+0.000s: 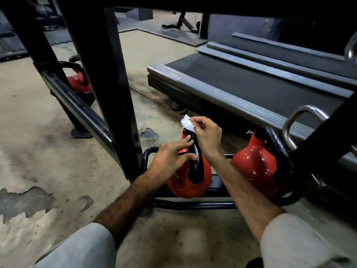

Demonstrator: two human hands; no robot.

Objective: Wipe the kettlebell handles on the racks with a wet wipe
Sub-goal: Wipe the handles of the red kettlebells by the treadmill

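- A red kettlebell (pixel 188 178) with a black handle (pixel 195 157) sits low on a black rack (pixel 193 205), at about 6 o'clock of the view, just below centre.
- The person's right hand (pixel 207 136) pinches a crumpled white wet wipe (pixel 187 122) between thumb and fingertips, pressed to the handle's top end.
- The left hand (pixel 170 159) holds the handle's middle, fingers curled round it from the 9 o'clock side, steadying the bell.
- To wipe well, the wipe should probably wrap the bar and travel its full length, with the steadying hand shifting so no part goes uncovered.
- A second red kettlebell (pixel 255 163) stands at 3 o'clock on the same rack; a third (pixel 79 84) lies at 10 o'clock behind the black frame.
- A treadmill (pixel 251 88) runs across from 1 to 3 o'clock; pale lettering on its edge is partly hidden and unreadable.
- No other label is legible.
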